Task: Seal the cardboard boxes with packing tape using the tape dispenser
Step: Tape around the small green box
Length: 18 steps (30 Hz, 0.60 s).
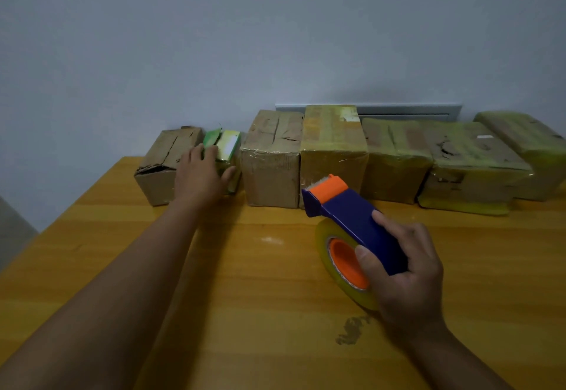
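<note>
My right hand [404, 264] grips a blue and orange tape dispenser [346, 215] loaded with a roll of clear tape [333, 270], held just above the wooden table [245, 298]. My left hand [200, 174] reaches to the back and grips a small green and white box [228, 144], thumb on its right side. That small box stands between a torn brown cardboard box [162, 163] and another brown cardboard box [272, 157].
A row of several more boxes runs along the wall to the right, among them a yellow-taped box [333, 144] and crumpled taped ones [395, 157] [471, 160] [526, 141]. A dark stain [352, 328] marks the table near me. The table's left edge falls off at the left.
</note>
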Each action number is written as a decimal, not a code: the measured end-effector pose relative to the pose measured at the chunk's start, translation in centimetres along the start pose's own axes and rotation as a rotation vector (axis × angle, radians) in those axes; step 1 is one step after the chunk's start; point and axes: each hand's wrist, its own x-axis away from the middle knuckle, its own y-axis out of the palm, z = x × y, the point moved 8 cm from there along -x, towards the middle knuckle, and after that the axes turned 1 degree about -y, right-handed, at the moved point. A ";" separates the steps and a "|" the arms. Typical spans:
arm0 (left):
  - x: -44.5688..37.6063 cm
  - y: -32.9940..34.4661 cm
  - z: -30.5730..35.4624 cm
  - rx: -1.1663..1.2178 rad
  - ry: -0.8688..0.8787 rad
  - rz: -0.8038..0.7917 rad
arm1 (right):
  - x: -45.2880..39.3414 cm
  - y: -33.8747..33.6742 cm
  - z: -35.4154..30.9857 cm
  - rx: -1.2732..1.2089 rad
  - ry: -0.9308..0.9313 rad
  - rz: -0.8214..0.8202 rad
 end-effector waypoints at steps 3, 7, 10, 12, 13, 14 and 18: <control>-0.2 -0.2 1.0 -0.062 0.052 0.053 | 0.0 0.1 0.0 0.011 0.000 -0.006; 0.8 -0.7 2.1 -0.202 0.068 0.069 | -0.1 0.2 0.0 0.013 0.002 -0.016; 2.8 -1.6 2.4 -0.213 0.052 0.071 | -0.2 0.2 -0.1 0.019 -0.002 -0.022; 4.7 -2.4 2.5 -0.204 0.036 0.075 | -0.2 0.1 -0.2 0.013 -0.001 -0.022; 5.6 -2.8 2.5 -0.212 0.036 0.074 | -0.3 0.1 -0.3 0.009 0.000 -0.022; 6.5 -3.3 2.5 -0.223 0.039 0.074 | -0.3 0.1 -0.4 0.010 -0.001 -0.022; 9.4 -5.8 2.0 -0.280 0.008 0.036 | -0.4 -0.2 -0.6 0.001 -0.001 -0.010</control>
